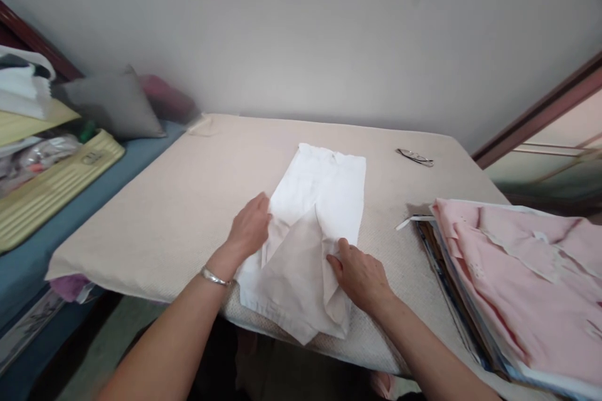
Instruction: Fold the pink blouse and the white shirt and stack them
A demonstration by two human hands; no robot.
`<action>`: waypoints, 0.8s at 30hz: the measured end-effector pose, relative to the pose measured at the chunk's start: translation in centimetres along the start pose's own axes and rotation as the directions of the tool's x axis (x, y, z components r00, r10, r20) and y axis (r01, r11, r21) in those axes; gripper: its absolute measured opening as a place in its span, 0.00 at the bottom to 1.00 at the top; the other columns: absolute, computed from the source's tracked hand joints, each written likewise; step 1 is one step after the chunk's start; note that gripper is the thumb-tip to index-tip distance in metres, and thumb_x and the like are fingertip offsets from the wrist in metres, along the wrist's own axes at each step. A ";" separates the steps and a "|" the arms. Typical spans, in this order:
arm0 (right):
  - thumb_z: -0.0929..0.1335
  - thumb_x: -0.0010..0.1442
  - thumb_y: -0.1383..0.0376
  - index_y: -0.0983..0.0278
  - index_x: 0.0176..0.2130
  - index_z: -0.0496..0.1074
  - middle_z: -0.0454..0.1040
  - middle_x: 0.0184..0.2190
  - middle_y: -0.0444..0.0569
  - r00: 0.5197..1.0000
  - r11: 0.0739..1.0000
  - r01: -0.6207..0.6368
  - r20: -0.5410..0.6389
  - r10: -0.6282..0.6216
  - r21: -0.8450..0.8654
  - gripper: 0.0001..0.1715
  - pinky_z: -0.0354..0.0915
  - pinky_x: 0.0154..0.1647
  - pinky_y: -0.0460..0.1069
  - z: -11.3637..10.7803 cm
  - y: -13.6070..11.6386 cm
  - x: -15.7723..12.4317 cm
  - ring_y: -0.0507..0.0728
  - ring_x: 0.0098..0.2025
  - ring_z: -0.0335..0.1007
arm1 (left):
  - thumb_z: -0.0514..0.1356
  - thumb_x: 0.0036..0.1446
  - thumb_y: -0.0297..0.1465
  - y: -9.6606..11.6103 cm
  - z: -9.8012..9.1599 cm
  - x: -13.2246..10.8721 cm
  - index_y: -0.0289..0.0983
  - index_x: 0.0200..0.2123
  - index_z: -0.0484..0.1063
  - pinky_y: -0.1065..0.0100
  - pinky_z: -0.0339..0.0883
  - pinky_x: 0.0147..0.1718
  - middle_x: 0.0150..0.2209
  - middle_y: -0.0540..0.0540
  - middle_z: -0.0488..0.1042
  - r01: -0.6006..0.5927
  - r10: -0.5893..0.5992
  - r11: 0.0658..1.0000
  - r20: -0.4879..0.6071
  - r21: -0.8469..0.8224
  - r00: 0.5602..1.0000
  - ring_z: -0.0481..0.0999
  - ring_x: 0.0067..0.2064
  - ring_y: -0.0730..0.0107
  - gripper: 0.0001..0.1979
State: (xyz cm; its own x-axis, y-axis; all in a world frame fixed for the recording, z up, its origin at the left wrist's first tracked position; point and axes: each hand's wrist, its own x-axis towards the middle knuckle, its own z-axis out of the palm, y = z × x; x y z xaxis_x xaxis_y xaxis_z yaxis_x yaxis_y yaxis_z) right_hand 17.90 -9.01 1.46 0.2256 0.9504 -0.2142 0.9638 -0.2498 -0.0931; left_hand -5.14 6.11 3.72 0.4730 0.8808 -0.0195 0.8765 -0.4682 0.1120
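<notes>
A white garment (341, 185) lies on the cream-covered table (197, 200), with a light beige layer (296, 263) over its near half. At the garment's left side, my left hand (251, 222), below which a silver bracelet circles the wrist, is closed on the fabric edge. On the right, my right hand (357, 269) pinches the beige layer's edge between thumb and fingers. The near end of the cloth reaches the table's front edge.
Folded clothes with a pink garment (531, 282) on top are stacked at the right. Glasses (414, 157) lie at the back right. To the left are a yellow ribbed container (61, 188) and a grey cushion (113, 103). A wall stands behind the table.
</notes>
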 end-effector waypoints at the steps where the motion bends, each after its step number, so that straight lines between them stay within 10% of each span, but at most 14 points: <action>1: 0.60 0.71 0.53 0.62 0.45 0.62 0.77 0.39 0.52 1.000 1.000 -0.001 0.000 0.001 0.003 0.14 0.57 0.32 0.51 0.0 0.0 0.0 0.64 0.39 0.78 | 0.48 0.69 0.34 0.4 1.1 0.1 0.30 0.66 0.58 0.54 0.57 0.64 0.69 0.31 0.58 -0.107 0.106 0.994 -0.017 -0.014 0.994 0.56 0.70 0.54 0.25; 8: 0.61 0.71 0.55 0.62 0.46 0.63 0.78 0.40 0.52 1.000 0.999 0.026 -0.013 -0.025 0.026 0.13 0.56 0.31 0.51 0.2 0.3 0.1 0.63 0.38 0.78 | 0.44 0.70 0.50 0.8 5.0 -0.1 0.31 0.71 0.49 0.37 0.40 0.67 0.73 0.32 0.40 -0.178 0.179 0.984 0.114 -0.015 0.977 0.39 0.74 0.46 0.37; 17: 0.62 0.71 0.56 0.61 0.39 0.67 0.79 0.35 0.49 0.995 0.991 0.034 -0.100 -0.021 0.130 0.13 0.50 0.30 0.50 -1.5 1.6 0.6 0.59 0.36 0.76 | 0.44 0.70 0.51 2.1 4.0 -0.1 0.36 0.66 0.61 0.35 0.45 0.65 0.70 0.36 0.56 -0.298 0.302 0.952 0.058 -0.072 0.951 0.52 0.71 0.48 0.32; 24: 0.59 0.73 0.56 0.62 0.42 0.68 0.78 0.38 0.51 0.967 0.991 0.028 -0.255 0.006 0.132 0.15 0.54 0.34 0.49 -4.9 3.9 10.8 0.56 0.38 0.74 | 0.40 0.71 0.49 4.9 3.0 7.0 0.31 0.65 0.61 0.42 0.50 0.66 0.69 0.32 0.58 -0.431 0.421 0.897 -0.101 -0.101 0.901 0.53 0.71 0.50 0.33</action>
State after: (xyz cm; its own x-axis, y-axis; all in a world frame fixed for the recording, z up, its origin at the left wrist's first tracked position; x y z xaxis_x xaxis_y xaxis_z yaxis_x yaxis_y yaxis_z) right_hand 24.77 1.18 3.60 0.2607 0.9646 0.0407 0.9426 -0.2452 -0.2266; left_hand 2.72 9.81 1.14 0.7864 0.6037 0.1304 0.5735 -0.7921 0.2090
